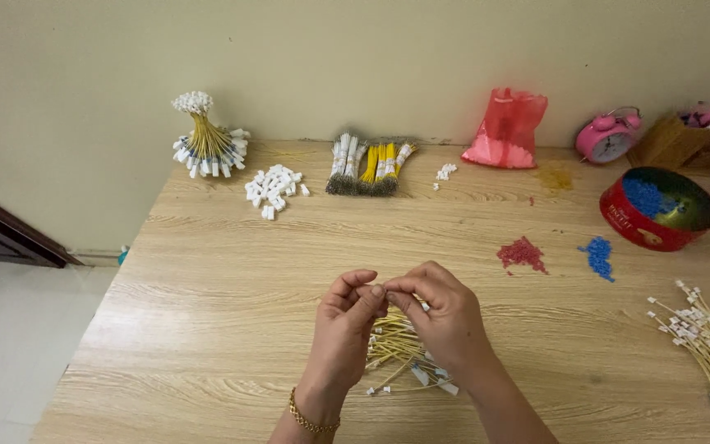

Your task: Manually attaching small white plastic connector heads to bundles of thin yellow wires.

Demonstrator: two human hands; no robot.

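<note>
My left hand [347, 325] and my right hand [441, 316] meet fingertip to fingertip above the wooden table [232, 271], near its front edge. Between the fingertips they pinch something small; a bit of white shows at my right fingers, but what it is stays hidden. Under both hands lies a loose bunch of thin yellow wires [400, 353] with white ends. A gold bracelet sits on my left wrist.
At the back stand a fanned bundle of yellow wires [207, 140], a pile of white connectors [273, 187], banded wire bundles [369, 164], a red bag [507, 130], a pink alarm clock [608, 136]. A red tin [657, 210], red beads [522, 253], blue beads [599, 255], more wires [704, 337] lie right.
</note>
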